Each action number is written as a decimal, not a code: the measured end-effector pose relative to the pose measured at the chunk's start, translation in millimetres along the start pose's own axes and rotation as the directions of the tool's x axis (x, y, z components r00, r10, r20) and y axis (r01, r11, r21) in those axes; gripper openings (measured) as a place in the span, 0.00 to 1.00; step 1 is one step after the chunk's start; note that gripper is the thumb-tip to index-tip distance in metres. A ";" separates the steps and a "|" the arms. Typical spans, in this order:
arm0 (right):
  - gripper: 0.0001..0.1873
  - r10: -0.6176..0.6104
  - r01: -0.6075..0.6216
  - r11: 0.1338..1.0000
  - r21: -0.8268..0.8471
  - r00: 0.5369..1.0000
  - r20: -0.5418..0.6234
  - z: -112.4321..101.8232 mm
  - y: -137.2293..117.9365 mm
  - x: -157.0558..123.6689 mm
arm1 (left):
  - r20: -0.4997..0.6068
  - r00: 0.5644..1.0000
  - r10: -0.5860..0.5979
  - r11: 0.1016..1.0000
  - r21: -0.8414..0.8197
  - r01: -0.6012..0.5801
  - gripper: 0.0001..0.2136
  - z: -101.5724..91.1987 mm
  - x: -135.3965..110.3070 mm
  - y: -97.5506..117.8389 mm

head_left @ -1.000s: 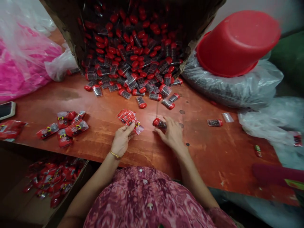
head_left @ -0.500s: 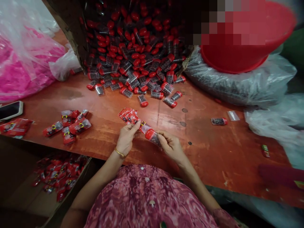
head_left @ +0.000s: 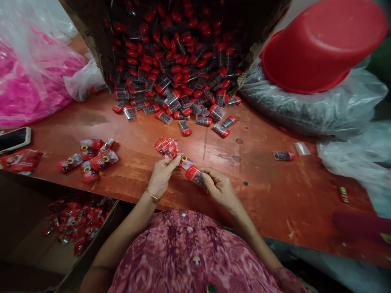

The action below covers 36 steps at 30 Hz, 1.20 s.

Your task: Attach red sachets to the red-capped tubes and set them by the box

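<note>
My left hand (head_left: 161,176) pinches a small fan of red printed plastic sachets (head_left: 166,147) between thumb and fingers. Between my hands, a clear tube with a red cap (head_left: 194,174) and dark beads inside points its cap toward the sachets. My right hand (head_left: 220,185) is closed around the clear end of that tube. The capped end meets the nearest sachet's edge; whether it is inside I cannot tell. Several filled red sachets (head_left: 99,160) lie on the table left of my hands. Beyond my hands, loose red-capped tubes (head_left: 174,101) spill from a cardboard box (head_left: 91,40).
An open carton (head_left: 18,228) below the table edge holds filled sachets. A phone (head_left: 15,139) and flat red sachets (head_left: 23,159) lie at left, near a bag of pink pieces (head_left: 33,81). At right, a red bucket (head_left: 308,53) rests upside down on a plastic bag (head_left: 317,110); a single tube (head_left: 283,155) lies nearer.
The view has shifted slightly. My hands keep the same holds on the sachets and the tube, with almost no movement between them.
</note>
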State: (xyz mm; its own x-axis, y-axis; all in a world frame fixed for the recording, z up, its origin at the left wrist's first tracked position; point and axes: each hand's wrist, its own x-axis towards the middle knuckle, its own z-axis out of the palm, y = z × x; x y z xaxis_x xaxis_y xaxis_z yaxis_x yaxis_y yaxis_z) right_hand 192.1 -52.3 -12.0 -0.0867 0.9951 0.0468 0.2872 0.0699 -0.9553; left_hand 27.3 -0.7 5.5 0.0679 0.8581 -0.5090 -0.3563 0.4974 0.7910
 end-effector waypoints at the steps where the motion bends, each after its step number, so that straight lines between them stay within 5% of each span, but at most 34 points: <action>1: 0.13 -0.003 0.003 1.000 -0.010 1.000 0.008 -0.3 -0.9 -0.2 | 0.010 1.000 -0.010 1.000 0.001 0.010 0.19 -0.4 0.3 0.0; 6: 0.13 0.034 -0.033 0.997 0.064 0.999 -0.007 -1.1 -1.4 2.5 | 0.097 0.994 -0.049 0.999 0.020 0.047 0.18 -5.1 2.5 -0.7; 13: 0.18 0.263 -0.273 0.913 0.304 0.962 0.076 5.3 3.1 5.2 | 0.139 0.990 0.037 0.999 -0.008 -0.037 0.16 -3.1 1.4 -4.3; 23: 0.13 0.056 -0.033 0.993 0.111 0.977 -0.207 24.4 4.5 7.3 | 0.048 0.991 0.127 0.990 -0.067 -0.123 0.18 12.1 -2.3 -24.8; 31: 0.15 0.218 -0.148 0.906 0.396 0.966 -0.137 36.5 -4.1 10.6 | 0.014 0.994 0.111 0.981 -0.163 -0.107 0.15 15.5 -4.0 -21.9; 36: 0.13 0.290 -0.200 0.879 0.433 0.945 -0.151 36.2 -3.1 11.7 | 0.019 0.990 0.137 0.985 -0.104 -0.134 0.16 15.4 -2.8 -30.9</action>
State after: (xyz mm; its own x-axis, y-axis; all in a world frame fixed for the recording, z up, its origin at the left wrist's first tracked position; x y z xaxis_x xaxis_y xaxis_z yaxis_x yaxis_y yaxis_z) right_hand 155.7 -43.4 -19.0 0.1455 0.9712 -0.1886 -0.1437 -0.1678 -0.9753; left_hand 52.5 -16.5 -12.3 0.0365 0.9205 -0.3891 -0.4575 0.3616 0.8124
